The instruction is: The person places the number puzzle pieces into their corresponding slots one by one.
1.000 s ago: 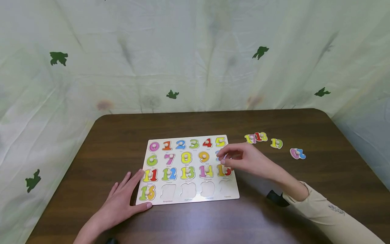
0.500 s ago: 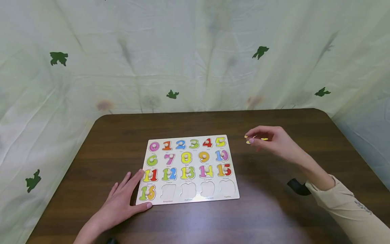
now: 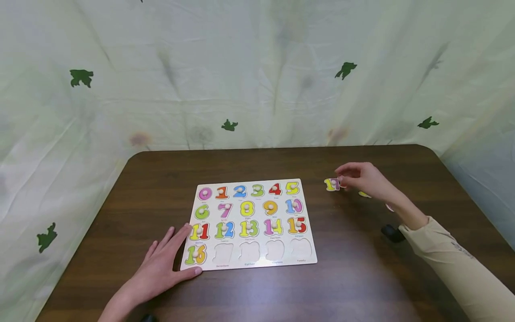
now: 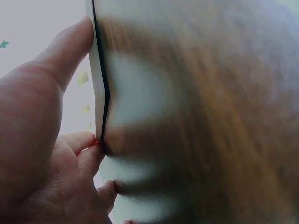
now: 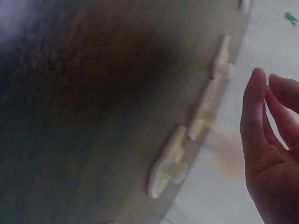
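Note:
My left hand (image 3: 157, 270) rests at the near left corner of a white wooden number puzzle board (image 3: 235, 264), thumb on its near edge and fingers along its left side. The left wrist view shows the thumb (image 4: 70, 51) touching the board's rim (image 4: 99, 93). My right hand (image 3: 370, 182) hovers over loose number pieces to the right of the board. Its thumb and forefinger stand slightly apart with nothing between them in the right wrist view. The 17 piece (image 3: 331, 184) lies just left of the fingertips; the 18 piece (image 5: 203, 109) is mostly hidden in the head view.
Under the right wrist, the 19 piece (image 3: 364, 195) and a pink-edged piece (image 3: 389, 207) show only in part. Pieces 0 to 16 sit in the board; its front row has several bare recesses. Pale patterned cloth (image 3: 257, 89) hangs behind the dark wooden table (image 3: 257, 295).
My right hand has left the 10 piece in the board and moved right to the loose pieces, then slightly further right, uncovering the 17 piece. The left hand stays at the corner.

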